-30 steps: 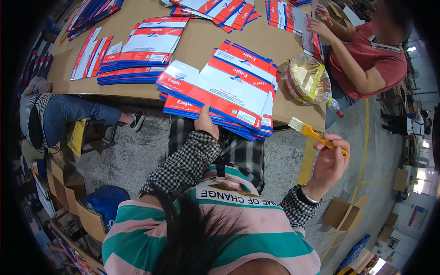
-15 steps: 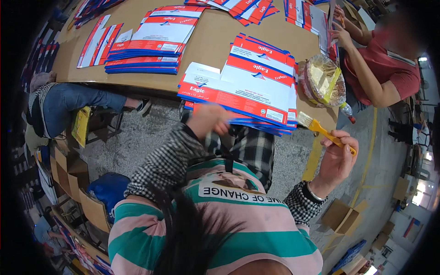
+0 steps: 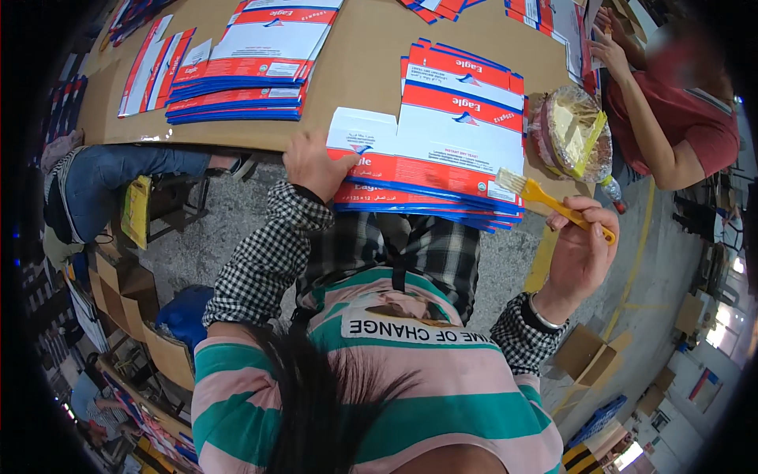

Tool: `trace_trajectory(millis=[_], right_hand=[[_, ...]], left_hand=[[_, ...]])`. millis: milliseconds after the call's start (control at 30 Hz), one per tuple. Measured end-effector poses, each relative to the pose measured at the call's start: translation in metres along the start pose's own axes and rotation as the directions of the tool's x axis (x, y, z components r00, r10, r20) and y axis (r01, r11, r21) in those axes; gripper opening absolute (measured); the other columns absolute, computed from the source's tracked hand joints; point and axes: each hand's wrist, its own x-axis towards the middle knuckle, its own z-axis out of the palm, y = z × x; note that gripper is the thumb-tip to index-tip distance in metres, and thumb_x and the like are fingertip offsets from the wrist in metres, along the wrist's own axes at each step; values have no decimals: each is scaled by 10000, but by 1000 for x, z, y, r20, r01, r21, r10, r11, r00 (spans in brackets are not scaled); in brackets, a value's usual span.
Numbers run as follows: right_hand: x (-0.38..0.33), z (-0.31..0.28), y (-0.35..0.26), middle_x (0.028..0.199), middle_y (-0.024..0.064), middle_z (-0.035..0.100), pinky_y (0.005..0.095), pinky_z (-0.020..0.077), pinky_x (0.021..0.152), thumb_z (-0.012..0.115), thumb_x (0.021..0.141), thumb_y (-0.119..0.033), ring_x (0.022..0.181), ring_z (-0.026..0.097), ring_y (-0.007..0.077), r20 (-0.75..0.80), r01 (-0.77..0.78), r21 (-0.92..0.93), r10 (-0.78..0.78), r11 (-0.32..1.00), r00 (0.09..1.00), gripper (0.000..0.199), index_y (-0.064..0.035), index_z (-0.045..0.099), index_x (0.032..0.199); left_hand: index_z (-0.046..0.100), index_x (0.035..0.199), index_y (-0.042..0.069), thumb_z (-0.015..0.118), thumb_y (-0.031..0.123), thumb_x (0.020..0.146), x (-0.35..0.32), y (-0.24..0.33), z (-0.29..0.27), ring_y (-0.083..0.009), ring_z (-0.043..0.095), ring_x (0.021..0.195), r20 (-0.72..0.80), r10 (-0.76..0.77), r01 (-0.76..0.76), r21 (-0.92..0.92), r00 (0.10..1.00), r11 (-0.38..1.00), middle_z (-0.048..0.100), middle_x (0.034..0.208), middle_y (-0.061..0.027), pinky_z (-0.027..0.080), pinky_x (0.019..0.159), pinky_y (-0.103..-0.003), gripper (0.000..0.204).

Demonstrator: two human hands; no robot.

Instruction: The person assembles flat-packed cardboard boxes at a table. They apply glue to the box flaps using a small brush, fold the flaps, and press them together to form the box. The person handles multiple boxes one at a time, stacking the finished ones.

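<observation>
A stack of flat carton blanks (image 3: 458,150), white and red with blue edges, lies at the front of the table. My left hand (image 3: 313,166) is at its left end, thumb over the edge of the top blank and fingers curled; their tips are partly hidden. My right hand (image 3: 583,241) is closed around the yellow handle of a flat paintbrush (image 3: 545,199). The brush's pale bristles are over the stack's lower right corner; whether they touch it I cannot tell. Right of the stack sits a plastic-lined bowl (image 3: 545,130) with a pale yellow paste (image 3: 562,118).
More stacked carton blanks (image 3: 260,55) lie farther left on the brown table (image 3: 347,71). A co-worker in a red shirt (image 3: 671,118) sits at the far right, hands at other cartons. A clear bottle (image 3: 612,189) is near the bowl. An opened cardboard box (image 3: 592,359) stands on the floor.
My left hand has moved left and up from the stack's front edge to its left end. The brush has come slightly left and up, over the stack's corner. The view has shifted slightly.
</observation>
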Motion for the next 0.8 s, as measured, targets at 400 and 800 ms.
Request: trace_trajectory(millis=[400,800], right_hand=[[22,-5,12,1029,276,572,377,471,760,427,919,-120,772,578,258,-70,-40,-35,38,999,997,209,60,509,987],[49,-33,13,1091,243,571,375,479,792,423,951,-123,830,599,243,-216,-9,-183,-31,983,976,242,66,508,1076]], left_hand=[[442,1269,-24,831,311,568,70,22,-20,-375,499,1128,532,338,-350,-81,777,933,447,1216,-226,431,959,-383,869],[472,1175,-2,808,157,592,59,14,-7,-371,551,1004,203,423,-348,-322,883,880,484,1099,-194,486,854,-399,691]])
